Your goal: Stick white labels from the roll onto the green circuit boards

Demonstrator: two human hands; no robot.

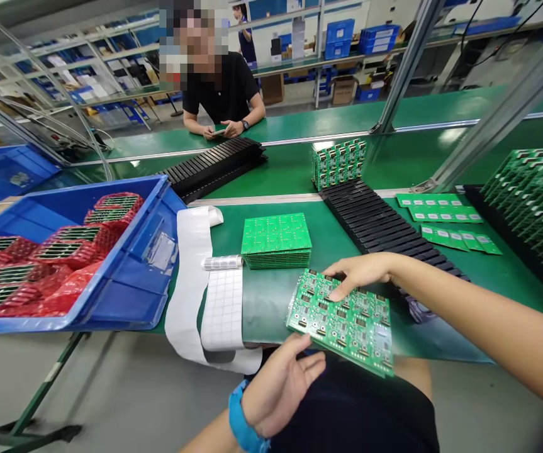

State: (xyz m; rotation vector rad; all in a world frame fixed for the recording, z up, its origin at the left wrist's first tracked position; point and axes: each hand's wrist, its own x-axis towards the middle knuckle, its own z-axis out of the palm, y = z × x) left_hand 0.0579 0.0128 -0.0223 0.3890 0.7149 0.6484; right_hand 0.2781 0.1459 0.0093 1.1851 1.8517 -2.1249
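A green populated circuit board panel (347, 324) lies tilted at the near edge of the green table, overhanging it. My left hand (280, 380) supports the panel's near left edge from below, fingers curled against it. My right hand (358, 274) reaches in from the right and rests its fingers on top of the panel's far edge. A stack of bare green panels (277, 240) sits just beyond. A strip of white label backing (219, 302) with a small label roll (223, 262) hangs over the table edge to the left.
A blue bin (124, 277) of boards in red bags stands at the left. Black slotted racks (375, 220) hold upright boards (338, 163). Loose green strips (441, 217) and a full rack (535, 201) lie at the right. A person in black (224, 88) sits across the conveyor.
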